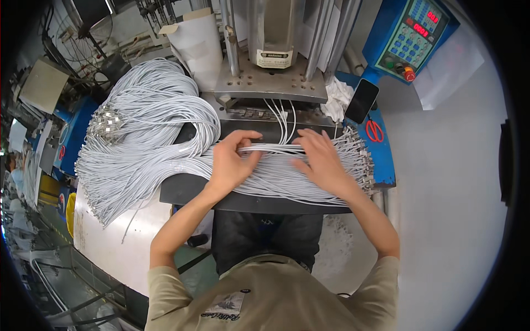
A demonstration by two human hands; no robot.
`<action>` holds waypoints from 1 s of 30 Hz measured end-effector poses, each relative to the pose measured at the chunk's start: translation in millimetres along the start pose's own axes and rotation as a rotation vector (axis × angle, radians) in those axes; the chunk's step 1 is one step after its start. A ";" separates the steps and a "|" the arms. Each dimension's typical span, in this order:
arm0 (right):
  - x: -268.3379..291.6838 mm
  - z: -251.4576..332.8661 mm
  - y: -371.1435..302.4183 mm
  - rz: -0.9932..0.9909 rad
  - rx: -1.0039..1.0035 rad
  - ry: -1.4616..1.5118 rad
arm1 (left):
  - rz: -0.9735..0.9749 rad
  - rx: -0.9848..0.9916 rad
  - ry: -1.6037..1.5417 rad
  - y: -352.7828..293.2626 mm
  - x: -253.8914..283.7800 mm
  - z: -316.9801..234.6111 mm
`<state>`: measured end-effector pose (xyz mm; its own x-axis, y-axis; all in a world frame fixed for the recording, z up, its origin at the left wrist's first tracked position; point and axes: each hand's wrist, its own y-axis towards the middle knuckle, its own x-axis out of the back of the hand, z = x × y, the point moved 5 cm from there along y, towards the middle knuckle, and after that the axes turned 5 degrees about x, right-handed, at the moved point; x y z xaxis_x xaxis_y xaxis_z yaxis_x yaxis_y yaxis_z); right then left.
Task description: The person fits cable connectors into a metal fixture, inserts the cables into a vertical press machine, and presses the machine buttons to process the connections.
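A small bundle of thin white cables (276, 148) runs crosswise between my two hands, above a wide layer of similar cables (276, 179). My left hand (232, 163) has its fingers curled round the bundle's left part, with thumb and index fingertip apart. At the right, my right hand (323, 163) lies over the bundle, fingers stretched out and thumb spread away from them. Whether its hidden fingers grip anything I cannot see. Just beyond, a few white cables (284, 124) loop up into the metal press (270, 85). Small metal connectors (361, 160) cluster at the layer's right end.
A big heap of white cables (149, 116) fills the left side, above a pale table (105, 243). A blue control panel (411, 41), a phone (362, 101), red-handled scissors (374, 131) and a crumpled white cloth (337, 99) are at the right. An open carton (196, 47) stands behind.
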<state>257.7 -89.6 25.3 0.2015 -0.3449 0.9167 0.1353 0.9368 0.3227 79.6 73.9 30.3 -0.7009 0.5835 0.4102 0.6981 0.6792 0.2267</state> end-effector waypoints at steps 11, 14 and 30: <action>39.4 -10.4 23.8 -0.125 -0.086 -0.030 | 0.077 0.239 -0.250 -24.5 87.9 18.8; 74.0 -11.3 27.4 -0.214 -0.091 0.005 | 0.580 0.103 -0.090 -40.5 30.5 -26.7; -45.2 -88.2 84.9 0.158 -0.153 0.076 | 0.457 0.604 -0.934 -68.4 -60.7 29.0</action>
<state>345.7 0.3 -9.5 0.3040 -0.2033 0.9307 0.2401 0.9618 0.1316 70.2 4.9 -35.8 -0.4163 0.7522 -0.5107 0.9034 0.2785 -0.3261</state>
